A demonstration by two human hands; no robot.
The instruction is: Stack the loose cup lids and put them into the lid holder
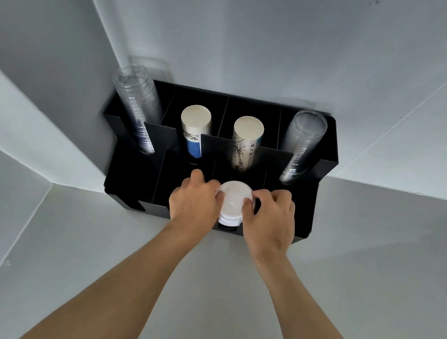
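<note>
A stack of white cup lids (233, 201) sits in a front middle compartment of the black lid holder (129, 175). My left hand (195, 202) grips the stack from the left, fingers curled on its rim. On the right side, my right hand (270, 216) pinches the same stack, thumb on its top face. The lower lids show through the slot in the holder's front wall, between my two wrists.
The holder's back row carries two stacks of clear plastic cups (137, 109) (301, 147) at the ends and two stacks of paper cups (194, 130) (245, 142) in the middle. The holder stands on a white table (216, 294) against white walls.
</note>
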